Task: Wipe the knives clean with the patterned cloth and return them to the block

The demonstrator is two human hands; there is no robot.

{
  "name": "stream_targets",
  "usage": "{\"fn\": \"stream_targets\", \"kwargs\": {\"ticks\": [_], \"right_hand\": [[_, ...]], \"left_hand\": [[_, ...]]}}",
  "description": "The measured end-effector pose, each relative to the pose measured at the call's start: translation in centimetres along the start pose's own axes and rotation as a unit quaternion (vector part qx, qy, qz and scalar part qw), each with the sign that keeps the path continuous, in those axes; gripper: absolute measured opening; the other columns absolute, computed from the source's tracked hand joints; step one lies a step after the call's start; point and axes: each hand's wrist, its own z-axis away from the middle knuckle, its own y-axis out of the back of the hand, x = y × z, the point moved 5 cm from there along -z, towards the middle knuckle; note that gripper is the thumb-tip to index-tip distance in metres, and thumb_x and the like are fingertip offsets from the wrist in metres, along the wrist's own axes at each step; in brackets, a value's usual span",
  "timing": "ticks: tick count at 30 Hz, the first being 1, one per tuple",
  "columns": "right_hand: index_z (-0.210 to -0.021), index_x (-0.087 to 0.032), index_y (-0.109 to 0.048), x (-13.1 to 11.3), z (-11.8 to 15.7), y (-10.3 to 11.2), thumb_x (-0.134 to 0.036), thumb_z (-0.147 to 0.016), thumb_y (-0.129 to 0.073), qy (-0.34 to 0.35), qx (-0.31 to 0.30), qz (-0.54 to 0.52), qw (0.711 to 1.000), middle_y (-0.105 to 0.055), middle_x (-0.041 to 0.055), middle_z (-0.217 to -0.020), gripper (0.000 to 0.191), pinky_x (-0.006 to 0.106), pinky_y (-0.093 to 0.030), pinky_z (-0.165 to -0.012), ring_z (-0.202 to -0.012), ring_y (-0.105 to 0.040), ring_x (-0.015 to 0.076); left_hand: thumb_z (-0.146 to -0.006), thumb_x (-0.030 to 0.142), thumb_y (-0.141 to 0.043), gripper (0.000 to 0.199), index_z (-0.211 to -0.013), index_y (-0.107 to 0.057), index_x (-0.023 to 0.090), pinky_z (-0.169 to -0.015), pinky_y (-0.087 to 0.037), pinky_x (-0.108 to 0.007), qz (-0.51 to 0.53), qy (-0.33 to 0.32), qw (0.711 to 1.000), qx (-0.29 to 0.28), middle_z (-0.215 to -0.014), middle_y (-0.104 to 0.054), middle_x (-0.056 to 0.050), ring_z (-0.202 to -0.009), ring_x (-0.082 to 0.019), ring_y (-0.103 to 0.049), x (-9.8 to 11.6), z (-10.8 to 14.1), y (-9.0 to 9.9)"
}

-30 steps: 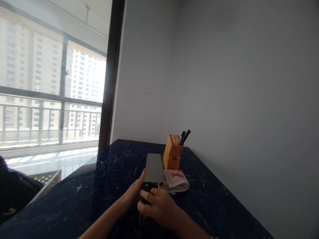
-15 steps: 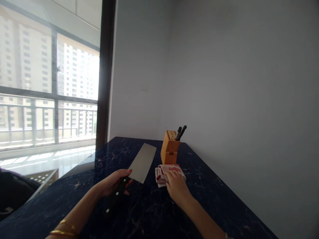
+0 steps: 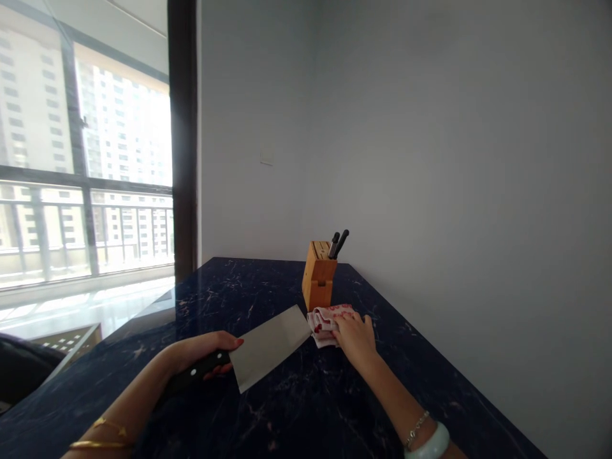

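A cleaver point(image 3: 272, 349) with a wide steel blade and a black riveted handle is in my left hand point(image 3: 210, 354), whose fingers are closed round the handle near the blade. The blade slants up to the right over the table, and its far corner meets the near-left edge of a folded white and red cloth point(image 3: 325, 338). My right hand point(image 3: 356, 338) grips this cloth from above, fingers over its top. Just behind the cloth stands a wooden knife block point(image 3: 318, 287), two black-handled tools point(image 3: 340, 243) standing in its right side.
A dark blue marbled table point(image 3: 248, 280) stretches away to the grey walls. To the left are a large window point(image 3: 119, 140) and a dark frame post point(image 3: 184, 140). Beyond the table's left edge lies a dark object point(image 3: 23, 370) beside a perforated panel point(image 3: 71, 341).
My left hand has swung the cleaver clockwise, bringing its blade tip to the cloth. My right hand and the cloth have shifted slightly right relative to the block. The view has turned a little right.
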Motion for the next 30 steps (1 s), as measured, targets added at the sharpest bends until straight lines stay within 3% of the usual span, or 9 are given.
{"fn": "stream_targets", "kwargs": {"ticks": [5,9,13,23,30], "right_hand": [[-0.075,-0.025,-0.063,2.3,-0.4,0.3,-0.028,-0.080,-0.046,-0.053,0.006,-0.010,0.999,-0.063,0.0028,-0.087,0.018,0.038,-0.031,-0.074,-0.087,-0.051,0.0233],[-0.085,-0.022,-0.061,3.2,-0.7,1.1,-0.027,-0.084,-0.039,-0.094,0.040,-0.036,0.994,-0.062,0.0045,-0.090,0.023,0.033,-0.031,-0.070,-0.086,-0.050,0.0217],[-0.090,-0.016,-0.058,3.0,-0.9,2.2,-0.025,-0.086,-0.035,-0.107,0.093,-0.071,0.987,-0.058,0.0077,-0.096,0.025,0.032,-0.032,-0.071,-0.090,-0.047,0.0225],[-0.090,-0.019,-0.058,-3.3,-0.6,2.3,-0.022,-0.086,-0.040,0.029,0.108,-0.196,0.974,-0.061,0.0031,-0.094,0.019,0.026,-0.034,-0.084,-0.091,-0.051,0.0159],[-0.096,-0.021,-0.058,-7.9,1.0,1.4,-0.027,-0.088,-0.037,0.104,0.026,-0.330,0.938,-0.059,0.0043,-0.092,0.023,0.027,-0.039,-0.079,-0.089,-0.053,0.0169]], "left_hand": [[-0.070,0.063,-0.048,0.050,-0.060,-0.055,0.015,-0.035,-0.028,-0.019,-0.109,-0.047,0.993,0.013,-0.051,-0.051,0.001,-0.038,-0.008,-0.038,1.3,-0.3,-1.0],[-0.066,0.065,-0.051,0.049,-0.065,-0.053,0.016,-0.035,-0.033,-0.021,-0.205,-0.037,0.977,0.044,-0.051,-0.053,0.001,-0.035,-0.009,-0.040,1.4,-1.1,-1.3],[-0.068,0.064,-0.049,0.048,-0.071,-0.054,0.016,-0.038,-0.037,-0.024,-0.231,-0.040,0.971,0.057,-0.052,-0.054,0.000,-0.037,-0.012,-0.046,1.4,-1.7,-1.9],[-0.070,0.063,-0.045,0.051,-0.082,-0.053,0.014,-0.042,-0.042,-0.027,-0.248,-0.042,0.965,0.075,-0.050,-0.055,-0.001,-0.043,-0.017,-0.054,0.7,-2.1,-2.2],[-0.067,0.065,-0.046,0.052,-0.080,-0.056,0.016,-0.042,-0.044,-0.026,-0.264,-0.055,0.960,0.076,-0.055,-0.060,-0.002,-0.046,-0.019,-0.058,1.0,-2.4,-2.8]]}}
